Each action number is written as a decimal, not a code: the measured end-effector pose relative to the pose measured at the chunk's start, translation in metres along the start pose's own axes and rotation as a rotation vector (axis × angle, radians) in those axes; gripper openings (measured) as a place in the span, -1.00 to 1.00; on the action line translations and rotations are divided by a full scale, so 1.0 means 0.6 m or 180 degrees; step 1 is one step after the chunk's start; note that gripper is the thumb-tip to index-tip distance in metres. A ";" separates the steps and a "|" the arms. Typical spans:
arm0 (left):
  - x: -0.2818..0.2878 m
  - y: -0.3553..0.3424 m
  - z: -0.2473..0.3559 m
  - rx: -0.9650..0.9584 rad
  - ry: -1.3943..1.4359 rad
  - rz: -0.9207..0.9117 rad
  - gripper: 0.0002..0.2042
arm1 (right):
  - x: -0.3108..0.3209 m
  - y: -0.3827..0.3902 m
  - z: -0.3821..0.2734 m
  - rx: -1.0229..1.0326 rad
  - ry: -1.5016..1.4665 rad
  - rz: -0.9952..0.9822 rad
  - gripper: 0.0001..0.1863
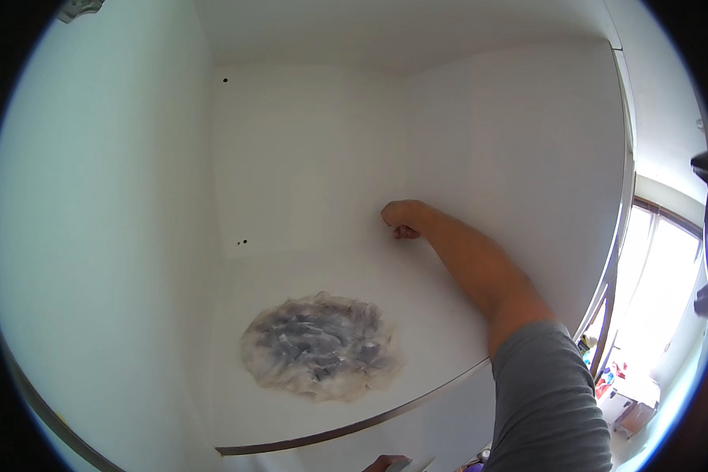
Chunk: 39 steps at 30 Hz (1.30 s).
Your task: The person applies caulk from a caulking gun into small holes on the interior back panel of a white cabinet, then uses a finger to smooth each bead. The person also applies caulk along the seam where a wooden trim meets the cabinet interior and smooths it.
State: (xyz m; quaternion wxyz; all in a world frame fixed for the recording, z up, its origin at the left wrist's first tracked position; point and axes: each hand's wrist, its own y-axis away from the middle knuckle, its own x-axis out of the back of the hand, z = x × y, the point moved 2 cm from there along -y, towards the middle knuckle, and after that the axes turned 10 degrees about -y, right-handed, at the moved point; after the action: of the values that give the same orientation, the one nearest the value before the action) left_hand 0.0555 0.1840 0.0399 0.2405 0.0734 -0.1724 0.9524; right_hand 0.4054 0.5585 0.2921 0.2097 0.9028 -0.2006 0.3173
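My right hand (401, 216) reaches from the lower right into a white cabinet compartment, its fingers curled close to the back right corner; whether anything is inside them is hidden. Below and left of it, on the compartment's floor, lies a mottled dark grey patch with a ragged, pale beige edge (322, 344); I cannot tell whether it is a smear or crumpled film. My left hand (381, 464) shows only partly at the bottom edge, below the front lip (354, 423), closed beside a grey-white object too cut off to name.
The white side walls (86, 220) enclose the compartment; small dark holes (245, 241) mark its back. A metal fitting (79, 8) is at the top left. Outside, at right, a bright window (661, 275) stands above assorted items (613, 374).
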 end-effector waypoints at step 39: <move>0.002 0.005 0.036 0.0155 0.0064 -0.0393 -0.57 | 0.008 0.021 -0.011 0.0899 0.2601 0.0246 -0.65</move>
State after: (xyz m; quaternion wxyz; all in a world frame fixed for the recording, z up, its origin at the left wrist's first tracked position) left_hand 0.0541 0.1742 0.0596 0.2987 0.0802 -0.1419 0.9403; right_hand 0.3996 0.5504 0.3031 0.1342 0.7147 -0.0893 0.6806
